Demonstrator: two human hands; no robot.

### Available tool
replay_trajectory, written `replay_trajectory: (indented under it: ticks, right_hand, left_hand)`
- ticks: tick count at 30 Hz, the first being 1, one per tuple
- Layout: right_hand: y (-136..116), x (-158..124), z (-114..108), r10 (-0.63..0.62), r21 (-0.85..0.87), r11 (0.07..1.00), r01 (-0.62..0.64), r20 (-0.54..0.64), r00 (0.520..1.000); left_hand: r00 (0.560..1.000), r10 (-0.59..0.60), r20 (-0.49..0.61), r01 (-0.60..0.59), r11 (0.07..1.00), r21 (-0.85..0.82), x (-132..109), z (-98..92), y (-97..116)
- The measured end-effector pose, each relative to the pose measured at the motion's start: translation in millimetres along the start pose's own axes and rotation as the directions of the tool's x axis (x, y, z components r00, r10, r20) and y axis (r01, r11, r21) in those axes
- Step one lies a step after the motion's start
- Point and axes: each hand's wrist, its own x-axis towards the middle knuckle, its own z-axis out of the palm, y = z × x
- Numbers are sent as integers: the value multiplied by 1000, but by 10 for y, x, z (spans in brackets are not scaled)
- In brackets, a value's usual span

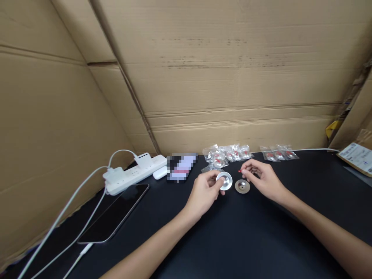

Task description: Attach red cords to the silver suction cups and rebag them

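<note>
My left hand pinches a round silver metal disc and holds it just above the black table. A second, flatter silver disc lies on the table right beside it. My right hand hovers over that disc, its fingertips pinched on a tiny red part. Behind both hands lie several small clear bags with red and silver parts inside, in front of the cardboard wall.
A white power strip with plugs and white cables sits at the left, a dark phone in front of it. A small white case and a blurred packet lie nearby. More bags and a labelled box are at right.
</note>
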Motion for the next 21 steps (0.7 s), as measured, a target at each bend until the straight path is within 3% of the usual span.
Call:
replay_trajectory:
  ticks: [3,8,14,21]
  right_hand:
    - [-96,-35,91,-54,-10,998,54,5,999]
    - [-170,-90,136,-158,-128,978,162,38,987]
    - [-114,-109,147,-292,-260,921,289,32,956]
    - [-90,-129,176,-268,-404,876,264,49,962]
  left_hand:
    - [996,-84,40,92,966,-241,-8,13,45]
    - [990,-53,134,111,878,-466,-58,41,109]
    - [986,-21,166,108,840,-531,-77,56,98]
    - [987,-15,159,98,844,-528,-83,80,113]
